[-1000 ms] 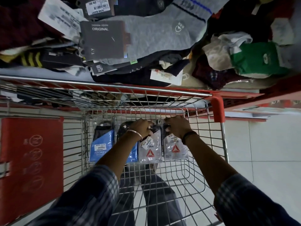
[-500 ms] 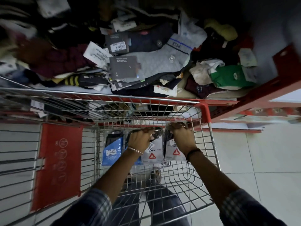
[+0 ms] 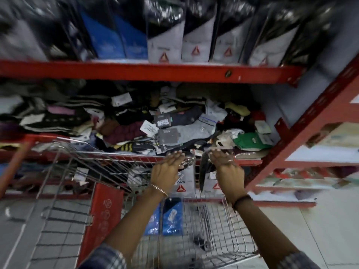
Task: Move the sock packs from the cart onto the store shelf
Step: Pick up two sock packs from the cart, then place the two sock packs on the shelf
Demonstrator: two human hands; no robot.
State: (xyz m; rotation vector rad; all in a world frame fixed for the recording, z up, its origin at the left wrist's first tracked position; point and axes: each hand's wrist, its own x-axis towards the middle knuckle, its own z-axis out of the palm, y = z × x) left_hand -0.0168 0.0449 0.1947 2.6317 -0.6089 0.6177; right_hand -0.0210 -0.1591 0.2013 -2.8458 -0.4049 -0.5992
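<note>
Both hands are raised above the wire cart. My left hand grips a white sock pack with a red triangle logo by its top. My right hand holds a second white pack of the same kind, hanging beside a dark pack edge. Two blue sock packs still stand against the cart's front wall below my hands. On the upper red shelf stands a row of matching white packs with red triangles and blue packs.
The middle shelf holds a loose heap of mixed socks, including a green one. A red shelf upright slants at the right. A red panel hangs on the cart's left side. Tiled floor lies at the right.
Both hands have lifted the white sock packs up out of the cart toward the shelves. The view has tilted upward, bringing the upper shelf with its row of packs into sight.
</note>
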